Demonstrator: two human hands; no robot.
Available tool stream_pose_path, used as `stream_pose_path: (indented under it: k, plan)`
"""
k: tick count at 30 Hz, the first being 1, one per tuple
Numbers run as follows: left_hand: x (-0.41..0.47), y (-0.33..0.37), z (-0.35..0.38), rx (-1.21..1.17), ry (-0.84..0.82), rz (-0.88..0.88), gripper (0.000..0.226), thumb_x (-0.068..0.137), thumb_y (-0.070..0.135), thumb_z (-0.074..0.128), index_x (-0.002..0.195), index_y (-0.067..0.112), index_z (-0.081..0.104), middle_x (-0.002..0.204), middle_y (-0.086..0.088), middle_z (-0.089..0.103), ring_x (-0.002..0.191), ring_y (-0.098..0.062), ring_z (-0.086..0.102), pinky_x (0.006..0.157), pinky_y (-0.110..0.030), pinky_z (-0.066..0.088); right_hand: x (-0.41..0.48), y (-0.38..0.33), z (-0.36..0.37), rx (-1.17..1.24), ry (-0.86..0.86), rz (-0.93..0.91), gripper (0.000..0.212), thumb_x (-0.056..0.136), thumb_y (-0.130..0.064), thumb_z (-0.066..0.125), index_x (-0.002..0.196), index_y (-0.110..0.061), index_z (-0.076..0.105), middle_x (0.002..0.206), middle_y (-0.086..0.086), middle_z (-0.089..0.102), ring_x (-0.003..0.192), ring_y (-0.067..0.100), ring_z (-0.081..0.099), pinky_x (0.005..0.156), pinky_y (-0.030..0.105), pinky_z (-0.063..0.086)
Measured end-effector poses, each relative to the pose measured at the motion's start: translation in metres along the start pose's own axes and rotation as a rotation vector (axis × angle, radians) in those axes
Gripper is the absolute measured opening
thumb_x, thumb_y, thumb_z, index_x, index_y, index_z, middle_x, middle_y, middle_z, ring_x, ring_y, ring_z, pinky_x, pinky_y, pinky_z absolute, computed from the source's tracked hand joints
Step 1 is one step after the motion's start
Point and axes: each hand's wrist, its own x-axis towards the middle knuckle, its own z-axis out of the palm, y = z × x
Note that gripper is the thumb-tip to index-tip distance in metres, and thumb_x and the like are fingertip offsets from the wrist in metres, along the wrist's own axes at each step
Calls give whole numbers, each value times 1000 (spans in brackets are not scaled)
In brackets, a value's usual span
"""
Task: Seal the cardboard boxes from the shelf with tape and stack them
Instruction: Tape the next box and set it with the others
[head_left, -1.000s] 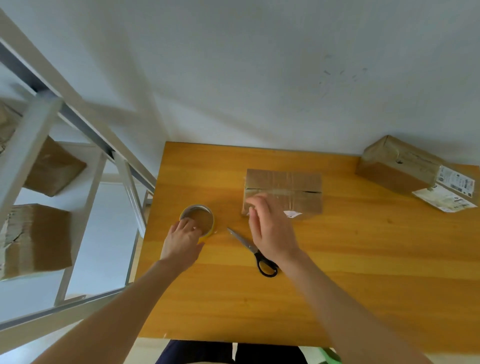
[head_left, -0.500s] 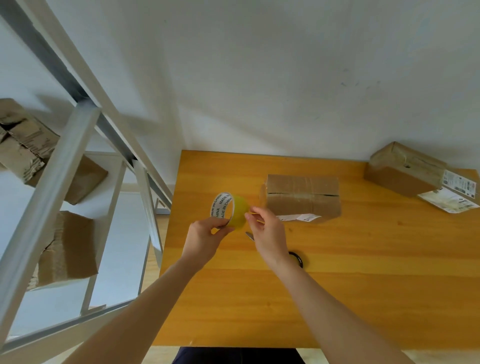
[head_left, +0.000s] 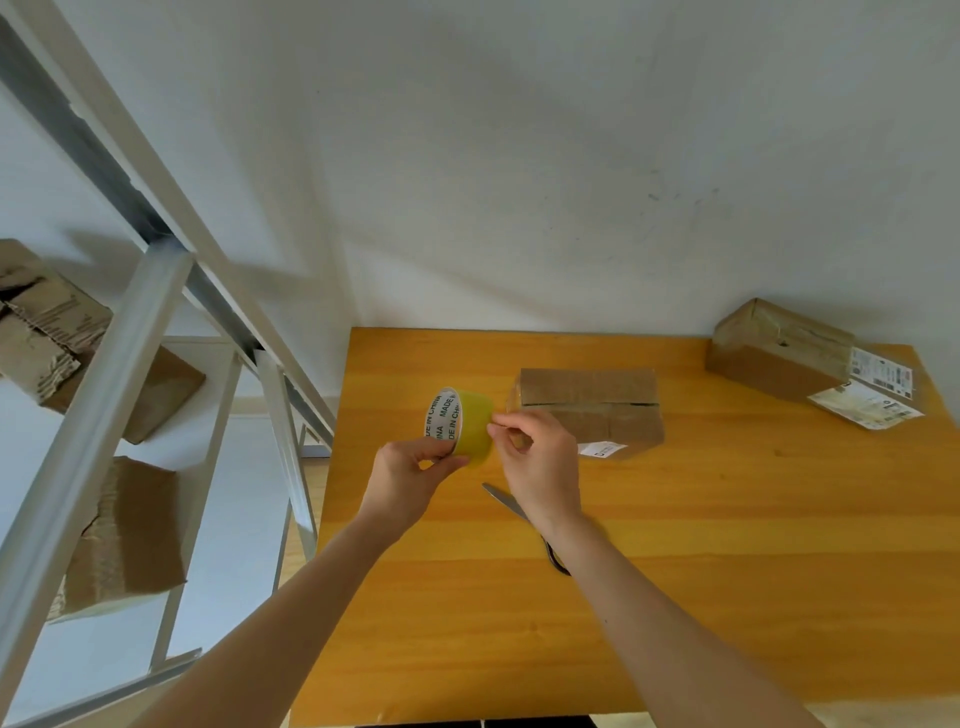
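Note:
A yellow tape roll (head_left: 465, 423) with a white printed core is held upright above the wooden table (head_left: 727, 545). My left hand (head_left: 410, 475) grips the roll from below. My right hand (head_left: 540, 467) pinches at the tape on the roll's right side. Just behind my right hand lies a small cardboard box (head_left: 592, 408) with a slit along its top and a white label at its front. Another taped box (head_left: 779, 348) sits at the table's far right corner.
Scissors (head_left: 519, 514) lie on the table under my right wrist, partly hidden. Shipping labels (head_left: 865, 408) lie beside the far right box. A white metal shelf (head_left: 104, 415) at the left holds several worn cardboard boxes (head_left: 130, 535). A white wall stands behind the table.
My left hand lifted the tape roll off the table and turned it upright. My right hand left the box and came to pinch at the roll.

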Motion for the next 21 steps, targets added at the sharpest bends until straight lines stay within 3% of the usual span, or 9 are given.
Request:
stream_pose_path:
  k: [3, 7, 11, 16, 19, 21]
  plan:
    - [2, 4, -2, -11, -65, 18, 7, 80, 8, 74, 84, 3, 76, 77, -11, 69, 69, -14, 54, 65, -36, 47, 4, -2, -5, 17, -26, 9, 10, 87, -11, 71, 96, -7, 75, 95, 2, 68, 82, 9, 61, 73, 16, 49]
    - [11, 10, -8, 46, -227, 52, 3, 83, 11, 72, 82, 9, 75, 67, 12, 67, 59, 0, 53, 59, -14, 41, 3, -1, -17, 97, -22, 20, 10, 89, -4, 68, 93, -5, 76, 91, 2, 71, 79, 1, 63, 73, 13, 49]
    - [22, 12, -17, 95, -312, -12, 9, 86, 12, 69, 79, 7, 70, 63, 6, 60, 56, -3, 45, 57, -14, 36, 1, -1, -23, 153, -143, 89, 13, 90, -5, 66, 99, -4, 76, 84, -4, 71, 72, -8, 63, 72, 12, 49]
    - [27, 19, -20, 126, -404, 35, 9, 90, 15, 64, 91, 7, 68, 78, -18, 60, 69, -14, 49, 66, -29, 41, 10, -8, -29, 343, -216, 347, 11, 82, -10, 77, 93, -12, 75, 82, 0, 73, 75, 9, 68, 70, 17, 54]
    - [28, 25, -20, 161, -435, 100, 10, 92, 18, 62, 97, 11, 68, 83, -14, 63, 71, -14, 50, 66, -26, 42, 15, -9, -34, 444, -259, 524, 42, 76, -16, 83, 107, -31, 60, 83, 7, 74, 78, 16, 70, 77, 25, 57]
    - [29, 26, -18, 215, -460, 141, 11, 93, 19, 61, 98, 11, 67, 83, -12, 63, 71, -20, 52, 66, -30, 43, 20, -8, -39, 476, -315, 612, 45, 75, -19, 83, 116, -19, 64, 86, 9, 75, 76, 17, 70, 78, 29, 59]
